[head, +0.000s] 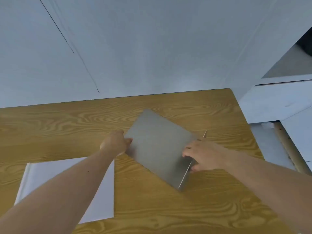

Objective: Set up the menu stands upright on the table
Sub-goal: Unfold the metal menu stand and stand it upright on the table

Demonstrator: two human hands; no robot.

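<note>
one menu stand (pixel 158 146) in progress: my left hand (pixel 116 142) and right hand (pixel 202 156) clamp its opposite edges, tilted on the table (pixel 67 125); a second, white stand (pixel 67 188) lies flat, untouched.

I see lots of bare table (pixel 59 125) on the left. A white sheet (pixel 94 191) lies near me. The wall (pixel 152 56) blocks the back.
</note>
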